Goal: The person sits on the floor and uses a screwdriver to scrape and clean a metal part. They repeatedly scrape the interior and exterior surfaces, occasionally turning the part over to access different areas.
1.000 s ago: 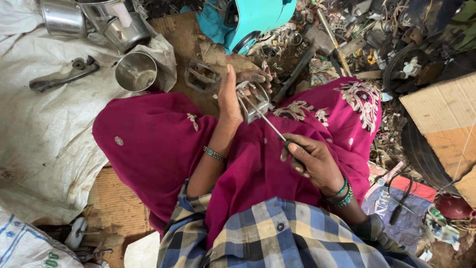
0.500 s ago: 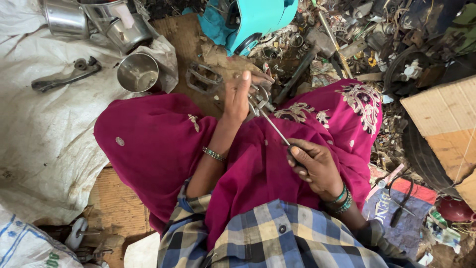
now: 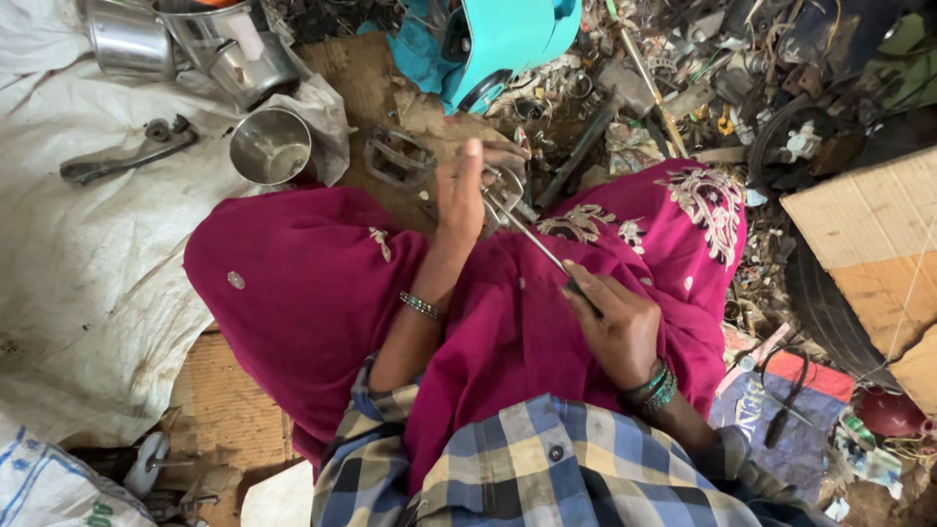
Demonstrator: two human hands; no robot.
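In the head view, the person sat on the ground with a magenta cloth point(image 3: 322, 303) spread over the lap and knees, its embroidered edge lying toward the far right. The left hand point(image 3: 461, 190) reached out past the knees and was clasped around a small metal part point(image 3: 503, 190), thumb pointing away, so the part sat just beyond the lap, near the middle of the scene. The right hand point(image 3: 617, 327) rested on the cloth nearer the body, fist clenched around the handle of a screwdriver point(image 3: 535, 244). Its thin shaft ran up and to the left, and its tip met the metal part in the left hand. Both wrists wore bangles, and checked sleeves showed at the near edge.

Just to the left of the metal part, a metal frame point(image 3: 398, 158) lay flat on a brown board point(image 3: 366, 78). Farther left, a steel cup point(image 3: 270, 146) stood open on the edge of a white sack point(image 3: 88, 283) that covered the ground on the left side. A grey wrench point(image 3: 127, 156) lay on that sack, and more steel tins point(image 3: 127, 39) stood at the far left corner. A turquoise plastic thing point(image 3: 508, 39) sat at the far middle. A pile of scrap metal point(image 3: 683, 78) filled the far right, and a sheet of cardboard point(image 3: 869, 244) lay at the right edge. Near the right knee, a red and blue cloth point(image 3: 781, 410) lay with a black cord on it.
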